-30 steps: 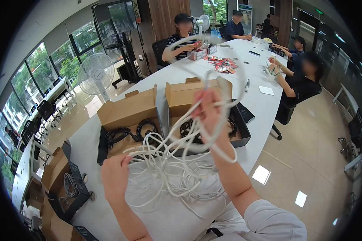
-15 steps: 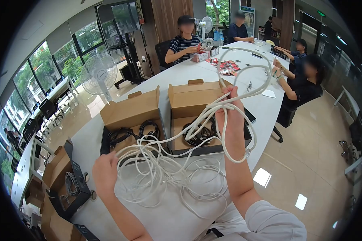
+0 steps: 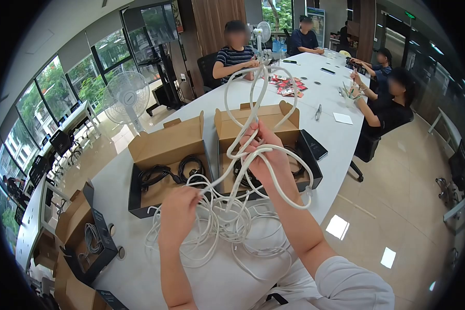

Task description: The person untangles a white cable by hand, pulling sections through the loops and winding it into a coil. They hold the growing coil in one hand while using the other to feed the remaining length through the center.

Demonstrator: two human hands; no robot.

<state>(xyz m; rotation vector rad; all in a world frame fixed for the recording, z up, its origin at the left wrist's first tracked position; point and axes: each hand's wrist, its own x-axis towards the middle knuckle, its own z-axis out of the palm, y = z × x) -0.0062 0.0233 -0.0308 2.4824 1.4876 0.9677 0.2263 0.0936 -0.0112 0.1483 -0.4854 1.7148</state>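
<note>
My right hand [image 3: 263, 150] is raised over the right open box and closed around several loops of white cable [image 3: 252, 103]. Some of these loops stand up above the fingers, and others hang over the wrist. Lower and to the left, my left hand [image 3: 180, 209] pinches a strand of the same white cable. A tangled pile of white cable [image 3: 219, 225] lies on the table beneath both hands. Behind it are two open cardboard boxes, the left one [image 3: 165, 139] and the right one [image 3: 289, 120], with coiled black cables [image 3: 191, 168] inside.
More open boxes [image 3: 95, 248] stand at the lower left, one with a grey cable. A black phone [image 3: 313, 144], tweezers [image 3: 318, 111], a white card [image 3: 343, 119] and red packets [image 3: 287, 85] lie on the table [image 3: 113, 181]. Several people sit farther along it.
My right hand has moved left with the cable loops. My left hand has moved right and up, towards the right hand. Part of the cable pile has shifted.
</note>
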